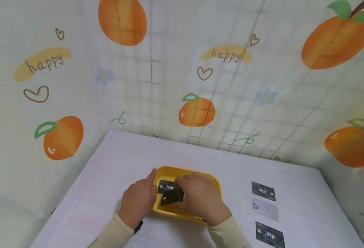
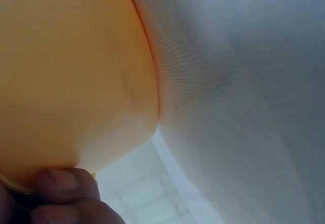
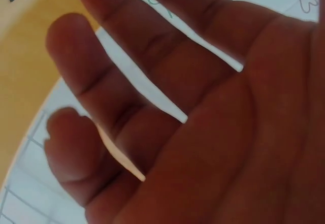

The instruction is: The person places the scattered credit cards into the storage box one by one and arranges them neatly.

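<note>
A yellow tray (image 1: 214, 181) stands on the white table. My left hand (image 1: 138, 201) grips its left side, the index finger lying along the rim. In the left wrist view, curled fingertips (image 2: 66, 186) sit at the edge of the tray's smooth outer wall (image 2: 76, 82). Over the tray, my right hand (image 1: 200, 198) pinches a black card (image 1: 173, 197) that is tilted up. Beneath it a black Vip card (image 1: 163, 186) lies in the tray, partly covered. The right wrist view shows the other fingers (image 3: 162, 56) spread apart.
To the right of the tray three cards lie in a column: a black Vip card (image 1: 263, 191), a pale silver card (image 1: 265, 209) and another black Vip card (image 1: 270, 235). A white curtain (image 1: 169, 69) printed with oranges hangs behind the table.
</note>
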A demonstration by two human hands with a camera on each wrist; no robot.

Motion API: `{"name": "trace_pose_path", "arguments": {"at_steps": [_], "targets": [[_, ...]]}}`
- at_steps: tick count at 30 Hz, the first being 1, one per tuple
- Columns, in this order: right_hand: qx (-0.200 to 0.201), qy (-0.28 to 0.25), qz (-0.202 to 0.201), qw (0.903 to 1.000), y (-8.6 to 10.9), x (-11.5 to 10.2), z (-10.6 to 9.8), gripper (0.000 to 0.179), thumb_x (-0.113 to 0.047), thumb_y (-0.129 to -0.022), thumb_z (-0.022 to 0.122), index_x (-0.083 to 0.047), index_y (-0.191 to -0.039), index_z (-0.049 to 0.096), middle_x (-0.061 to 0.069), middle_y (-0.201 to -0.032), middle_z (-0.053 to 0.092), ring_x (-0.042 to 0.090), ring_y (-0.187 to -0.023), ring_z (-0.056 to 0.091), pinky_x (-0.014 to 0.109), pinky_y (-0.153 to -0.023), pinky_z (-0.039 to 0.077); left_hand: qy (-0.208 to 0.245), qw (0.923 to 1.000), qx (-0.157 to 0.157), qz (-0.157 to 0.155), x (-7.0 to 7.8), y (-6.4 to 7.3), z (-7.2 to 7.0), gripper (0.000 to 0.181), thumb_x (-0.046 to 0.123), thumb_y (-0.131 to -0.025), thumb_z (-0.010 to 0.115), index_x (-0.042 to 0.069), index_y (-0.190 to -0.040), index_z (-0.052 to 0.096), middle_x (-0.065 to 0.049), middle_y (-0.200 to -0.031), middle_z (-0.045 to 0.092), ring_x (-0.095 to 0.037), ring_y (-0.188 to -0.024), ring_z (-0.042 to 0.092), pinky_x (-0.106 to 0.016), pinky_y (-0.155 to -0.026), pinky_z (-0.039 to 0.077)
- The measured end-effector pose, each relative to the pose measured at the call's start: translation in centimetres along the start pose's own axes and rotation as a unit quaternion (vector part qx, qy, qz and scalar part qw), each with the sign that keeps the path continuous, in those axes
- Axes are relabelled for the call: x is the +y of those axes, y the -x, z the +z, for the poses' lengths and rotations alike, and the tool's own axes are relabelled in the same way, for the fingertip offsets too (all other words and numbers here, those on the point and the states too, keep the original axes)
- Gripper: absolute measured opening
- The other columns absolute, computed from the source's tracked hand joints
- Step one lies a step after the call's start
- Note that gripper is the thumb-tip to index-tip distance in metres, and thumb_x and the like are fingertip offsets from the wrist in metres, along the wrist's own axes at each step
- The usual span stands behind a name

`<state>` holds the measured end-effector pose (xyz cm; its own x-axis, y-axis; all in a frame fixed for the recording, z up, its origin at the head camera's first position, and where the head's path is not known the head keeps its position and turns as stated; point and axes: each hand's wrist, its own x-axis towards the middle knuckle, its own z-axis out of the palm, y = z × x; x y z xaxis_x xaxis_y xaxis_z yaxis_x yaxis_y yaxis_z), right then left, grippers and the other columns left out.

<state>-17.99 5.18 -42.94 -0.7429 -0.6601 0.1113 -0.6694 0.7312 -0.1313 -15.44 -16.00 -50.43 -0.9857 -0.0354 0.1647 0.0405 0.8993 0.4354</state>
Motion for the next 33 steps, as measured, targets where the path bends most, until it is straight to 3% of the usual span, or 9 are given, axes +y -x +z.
{"name": "trace_pose_path", "arguments": {"at_steps": [9, 16, 33], "targets": [[-0.037, -0.015, 0.010, 0.9991, 0.2, -0.1, 0.8, 0.059, -0.053, -0.071, 0.095, -0.018, -0.113, 0.076, -0.005, -0.096, 0.072, 0.017, -0.084, 0.055, 0.041, -0.078, 0.052, -0.003, 0.9999, -0.007, 0.014, 0.5, 0.1, 0.2, 0.053, 0.023, -0.105, 0.059, 0.013, -0.157, 0.053, 0.004, -0.057, 0.042, -0.012, -0.043, 0.035, -0.028, -0.038, 0.034], [-0.048, -0.021, 0.008, 0.9986, -0.3, 0.3, 0.6, 0.060, -0.050, -0.070, 0.096, -0.017, -0.117, 0.076, -0.003, -0.100, 0.074, 0.019, -0.087, 0.056, 0.043, -0.079, 0.051, -0.008, 0.9998, 0.005, 0.017, 0.7, -0.3, 0.0, 0.052, 0.022, -0.105, 0.060, 0.013, -0.156, 0.054, 0.004, -0.054, 0.041, -0.012, -0.041, 0.033, -0.027, -0.038, 0.032], [-0.056, -0.020, 0.007, 0.9982, -0.8, 0.2, 1.9, 0.063, -0.054, -0.069, 0.096, -0.020, -0.118, 0.075, -0.005, -0.099, 0.073, 0.017, -0.085, 0.055, 0.040, -0.076, 0.051, -0.018, 0.9998, -0.003, 0.003, -0.1, 0.0, -0.1, 0.054, 0.024, -0.105, 0.060, 0.015, -0.157, 0.052, 0.004, -0.057, 0.042, -0.014, -0.044, 0.039, -0.029, -0.040, 0.036]]}}
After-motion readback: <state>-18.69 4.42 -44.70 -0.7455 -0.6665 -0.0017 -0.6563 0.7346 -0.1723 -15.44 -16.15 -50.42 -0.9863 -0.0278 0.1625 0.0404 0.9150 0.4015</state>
